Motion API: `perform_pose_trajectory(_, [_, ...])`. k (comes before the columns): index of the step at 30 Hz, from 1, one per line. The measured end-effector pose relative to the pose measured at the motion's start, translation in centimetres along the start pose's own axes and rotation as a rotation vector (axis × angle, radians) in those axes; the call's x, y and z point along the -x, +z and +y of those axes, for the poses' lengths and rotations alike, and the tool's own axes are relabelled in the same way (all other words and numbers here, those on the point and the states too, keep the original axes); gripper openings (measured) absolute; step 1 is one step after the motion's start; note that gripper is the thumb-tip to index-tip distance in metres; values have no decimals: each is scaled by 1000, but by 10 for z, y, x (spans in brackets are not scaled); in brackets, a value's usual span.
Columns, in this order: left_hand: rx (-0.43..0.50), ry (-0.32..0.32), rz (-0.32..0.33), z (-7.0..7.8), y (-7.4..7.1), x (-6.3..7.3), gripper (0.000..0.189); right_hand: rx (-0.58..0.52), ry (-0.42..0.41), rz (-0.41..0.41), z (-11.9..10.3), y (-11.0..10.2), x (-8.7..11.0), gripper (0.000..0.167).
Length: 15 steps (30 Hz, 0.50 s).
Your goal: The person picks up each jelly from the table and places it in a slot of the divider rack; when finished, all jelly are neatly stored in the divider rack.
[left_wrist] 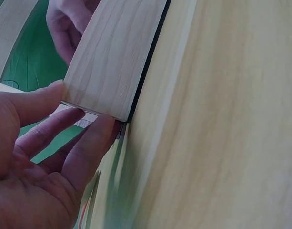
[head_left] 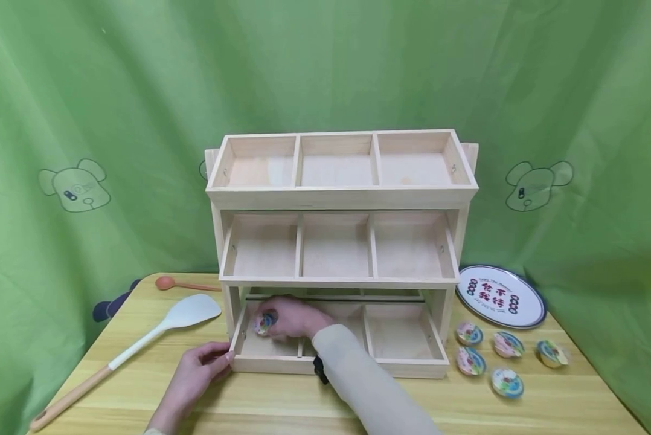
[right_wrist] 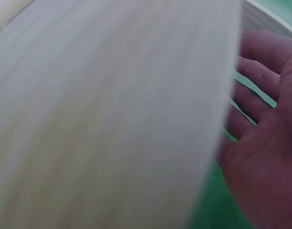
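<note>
My right hand (head_left: pixel 288 316) reaches into the left compartment of the lowest tray and pinches a small jelly cup (head_left: pixel 262 324) with a colourful film lid. In the right wrist view, a pale wooden panel (right_wrist: pixel 112 114) covers much of the scene; only part of the right hand (right_wrist: pixel 262 114) shows and the cup is hidden. My left hand (head_left: pixel 200 370) grips the front left corner of the wooden rack (head_left: pixel 342 365). The left wrist view shows the thumb and fingertips of the left hand (left_wrist: pixel 50 157) against the end of the tray's front board (left_wrist: pixel 117 57).
Several jelly cups (head_left: pixel 503 383) lie on the table right of the rack. Behind them a white oval plate (head_left: pixel 480 307) leans against the green curtain (head_left: pixel 575 90). On the left lie a white spatula (head_left: pixel 192 311) with a wooden handle and an orange spoon (head_left: pixel 165 283). Two upper trays (head_left: pixel 339 198) overhang the lowest.
</note>
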<state>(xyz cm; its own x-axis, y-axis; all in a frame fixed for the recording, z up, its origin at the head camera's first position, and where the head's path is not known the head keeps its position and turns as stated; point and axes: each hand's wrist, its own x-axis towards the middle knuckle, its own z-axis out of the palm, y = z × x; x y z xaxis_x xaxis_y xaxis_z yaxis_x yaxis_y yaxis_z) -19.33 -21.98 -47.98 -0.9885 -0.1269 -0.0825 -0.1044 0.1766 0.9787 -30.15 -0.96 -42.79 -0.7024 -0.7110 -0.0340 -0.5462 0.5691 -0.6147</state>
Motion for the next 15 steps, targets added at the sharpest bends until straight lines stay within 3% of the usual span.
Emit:
perform_pose_trajectory(8, [-16,-4,-5,1,-1,0,33,-24,47,13,-1,-13,24,50])
perform_pose_trajectory(15, [29,-12,-10,1,0,-3,33,7,7,27,-4,-19,41,46])
